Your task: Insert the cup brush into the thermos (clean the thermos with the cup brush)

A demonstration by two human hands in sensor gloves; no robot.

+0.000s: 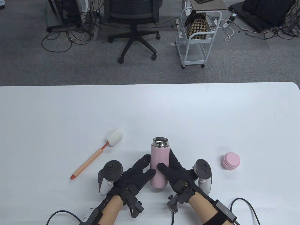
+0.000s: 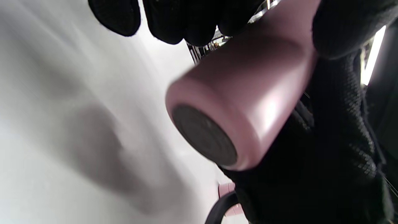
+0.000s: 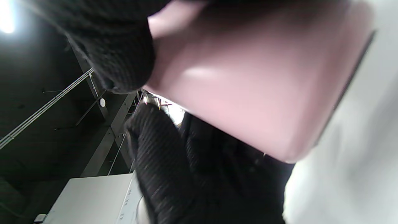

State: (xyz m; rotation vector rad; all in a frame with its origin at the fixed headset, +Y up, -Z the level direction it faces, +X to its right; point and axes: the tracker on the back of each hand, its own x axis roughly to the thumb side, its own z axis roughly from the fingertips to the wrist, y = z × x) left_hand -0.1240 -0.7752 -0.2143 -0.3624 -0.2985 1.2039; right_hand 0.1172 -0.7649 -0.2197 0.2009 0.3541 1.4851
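The pink thermos (image 1: 159, 164) has its lid off and its steel mouth open upward, near the table's front middle. Both gloved hands hold it. My left hand (image 1: 150, 165) grips its left side with fingers and thumb. My right hand (image 1: 166, 159) grips its right side, thumb across the front. The left wrist view shows the thermos (image 2: 248, 93) with its dark base off the table and a shadow beneath. It fills the right wrist view (image 3: 248, 77) under my thumb. The cup brush (image 1: 97, 154) lies flat to the left, with a white sponge head and an orange handle, untouched.
The pink thermos lid (image 1: 230, 160) sits on the table to the right of my right hand. The white table (image 1: 211, 112) stretches back to its far edge. Cables trail from both wrists at the front edge.
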